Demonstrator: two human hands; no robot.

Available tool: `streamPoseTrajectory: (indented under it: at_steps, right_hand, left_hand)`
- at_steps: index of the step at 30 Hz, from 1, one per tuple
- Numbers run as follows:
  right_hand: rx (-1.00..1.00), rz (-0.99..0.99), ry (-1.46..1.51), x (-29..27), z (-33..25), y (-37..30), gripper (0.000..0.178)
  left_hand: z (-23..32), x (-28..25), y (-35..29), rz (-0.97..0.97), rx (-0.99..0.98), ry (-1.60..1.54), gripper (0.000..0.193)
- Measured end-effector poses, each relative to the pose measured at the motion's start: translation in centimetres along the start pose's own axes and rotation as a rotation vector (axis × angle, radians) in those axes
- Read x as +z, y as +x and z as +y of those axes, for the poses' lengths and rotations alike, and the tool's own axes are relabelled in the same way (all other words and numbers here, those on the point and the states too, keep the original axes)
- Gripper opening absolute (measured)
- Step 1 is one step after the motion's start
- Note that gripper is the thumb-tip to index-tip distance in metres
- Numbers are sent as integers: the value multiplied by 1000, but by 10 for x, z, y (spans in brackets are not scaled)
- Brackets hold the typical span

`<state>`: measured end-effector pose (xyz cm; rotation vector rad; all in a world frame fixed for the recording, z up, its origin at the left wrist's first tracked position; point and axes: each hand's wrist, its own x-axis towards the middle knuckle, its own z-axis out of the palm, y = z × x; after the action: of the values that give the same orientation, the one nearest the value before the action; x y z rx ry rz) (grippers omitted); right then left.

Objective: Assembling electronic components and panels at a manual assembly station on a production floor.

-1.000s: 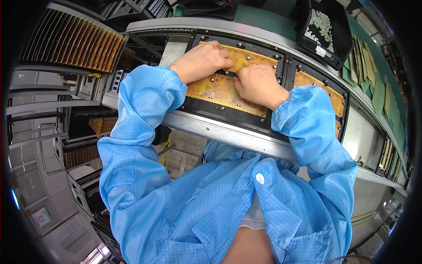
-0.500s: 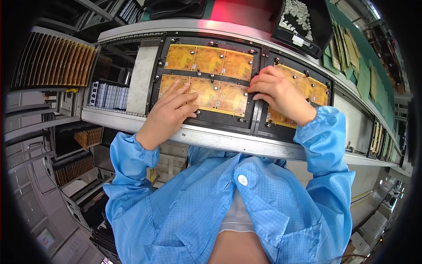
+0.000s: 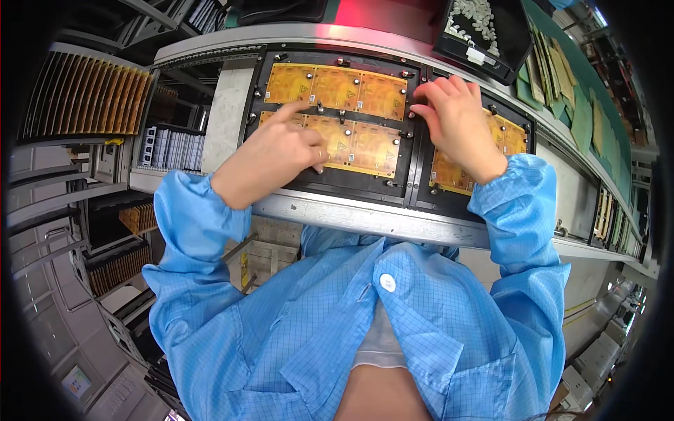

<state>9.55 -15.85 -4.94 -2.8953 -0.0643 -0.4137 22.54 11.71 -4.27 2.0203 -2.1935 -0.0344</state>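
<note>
In front of me lies a black carrier frame (image 3: 365, 189) with small clips around its openings. An upper yellow-orange circuit panel (image 3: 335, 88) and a lower circuit panel (image 3: 358, 149) sit in its left part. My left hand (image 3: 284, 151) is over the left end of the lower panel, index finger stretched toward a small clip (image 3: 320, 107) between the panels, other fingers bent. By the divider, my right hand (image 3: 460, 119) has its thumb and index finger apart near the upper panel's right edge. It partly covers another circuit panel (image 3: 449, 172) in the frame's right part.
Metal rails (image 3: 372, 217) run along both sides of the frame. A black bin (image 3: 516, 45) with white pieces stands at the back right, beside green boards (image 3: 586, 126). A rack of upright panels (image 3: 88, 95) stands at the left.
My left hand has lifted from lying flat on the lower panel, its index finger now nearer the middle clip. My right hand has moved slightly up and right, away from the lower panel's corner.
</note>
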Motion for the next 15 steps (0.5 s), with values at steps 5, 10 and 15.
streamPoseTrajectory:
  at_steps: [5, 10, 15]
  right_hand:
    - [11, 16, -58, 19, 3, -4, 18]
    - [165, 55, 13, 26, -7, -3, 13]
    - [300, 141, 225, 48, -7, -10, 7]
  left_hand:
    - [73, 15, 45, 167, -390, -87, 34]
    - [96, 58, 72, 83, -390, -44, 33]
    - [90, 72, 71, 174, -271, 66, 30]
